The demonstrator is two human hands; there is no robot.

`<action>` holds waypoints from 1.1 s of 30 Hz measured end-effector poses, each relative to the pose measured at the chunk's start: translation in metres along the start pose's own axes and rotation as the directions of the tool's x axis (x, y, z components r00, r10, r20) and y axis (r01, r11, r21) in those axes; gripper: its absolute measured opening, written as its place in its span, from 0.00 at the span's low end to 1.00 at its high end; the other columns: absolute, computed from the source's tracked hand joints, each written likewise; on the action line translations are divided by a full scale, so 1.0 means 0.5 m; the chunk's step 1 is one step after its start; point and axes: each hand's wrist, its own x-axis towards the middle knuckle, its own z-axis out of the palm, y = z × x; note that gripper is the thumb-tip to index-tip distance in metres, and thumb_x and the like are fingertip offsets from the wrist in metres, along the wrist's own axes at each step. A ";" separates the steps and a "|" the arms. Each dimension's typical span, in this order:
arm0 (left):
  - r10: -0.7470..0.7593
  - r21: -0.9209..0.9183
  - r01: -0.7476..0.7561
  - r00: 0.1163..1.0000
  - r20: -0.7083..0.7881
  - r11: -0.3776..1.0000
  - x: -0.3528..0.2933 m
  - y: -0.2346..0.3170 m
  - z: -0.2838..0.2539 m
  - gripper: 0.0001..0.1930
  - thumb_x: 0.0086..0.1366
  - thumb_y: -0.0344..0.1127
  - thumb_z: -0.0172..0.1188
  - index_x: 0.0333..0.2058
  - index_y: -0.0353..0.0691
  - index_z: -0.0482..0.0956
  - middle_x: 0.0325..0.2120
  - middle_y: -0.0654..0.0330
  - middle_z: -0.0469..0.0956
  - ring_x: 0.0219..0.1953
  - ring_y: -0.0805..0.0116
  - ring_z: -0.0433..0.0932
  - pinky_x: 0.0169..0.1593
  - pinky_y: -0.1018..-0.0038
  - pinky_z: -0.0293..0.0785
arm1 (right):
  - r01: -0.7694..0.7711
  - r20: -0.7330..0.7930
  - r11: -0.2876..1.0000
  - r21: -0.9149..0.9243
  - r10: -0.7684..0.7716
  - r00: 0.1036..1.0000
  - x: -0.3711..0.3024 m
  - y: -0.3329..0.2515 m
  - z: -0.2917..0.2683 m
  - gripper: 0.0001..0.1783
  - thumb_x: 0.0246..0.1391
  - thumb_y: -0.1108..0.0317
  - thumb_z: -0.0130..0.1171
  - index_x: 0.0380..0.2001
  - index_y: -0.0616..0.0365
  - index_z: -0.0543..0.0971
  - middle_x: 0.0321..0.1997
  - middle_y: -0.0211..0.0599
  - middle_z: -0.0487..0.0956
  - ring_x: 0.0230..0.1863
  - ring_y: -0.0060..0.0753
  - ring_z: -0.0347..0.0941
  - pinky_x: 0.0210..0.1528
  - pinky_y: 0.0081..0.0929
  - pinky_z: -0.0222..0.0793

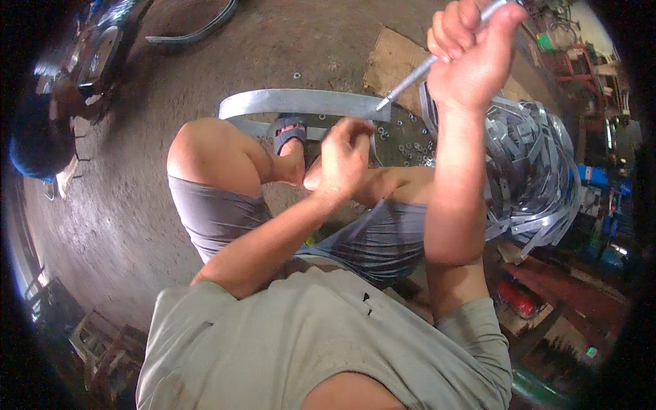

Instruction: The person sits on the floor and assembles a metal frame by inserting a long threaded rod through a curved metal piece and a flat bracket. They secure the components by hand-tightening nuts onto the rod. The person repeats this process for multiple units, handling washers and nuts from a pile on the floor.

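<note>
My right hand [471, 65] is raised at the upper right, its fingers wrapped around a slim silver metal rod [415, 73]. The rod slants down to the left, and its narrow tip appears over the right end of a bent flat metal strip [301, 101]. Low between my knees, my left hand [345, 158] has its fingers curled together just below that end of the strip. What those fingers hold, if anything, is hidden. The strip curves around above my foot in a dark sandal [290, 132], with its lower side passing behind the foot.
Loose metal nuts [417, 149] are scattered on the floor beside a cardboard piece [393, 60]. A tangled pile of metal strips [533, 160] stands at my right, with a red cylinder [521, 298] nearer. Another person [44, 140] is at far left; another curved strip [198, 33] lies beyond.
</note>
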 end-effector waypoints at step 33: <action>-0.385 -0.619 0.507 0.861 0.332 0.600 0.076 -0.103 0.035 0.22 0.74 0.50 0.49 0.50 0.35 0.76 0.44 0.56 0.81 0.48 0.62 0.77 0.52 0.65 0.71 | -0.068 0.287 0.907 -0.415 0.202 0.936 -0.012 -0.099 -0.037 0.17 0.67 0.66 0.52 0.53 0.67 0.74 0.41 0.48 0.81 0.45 0.49 0.79 0.56 0.44 0.70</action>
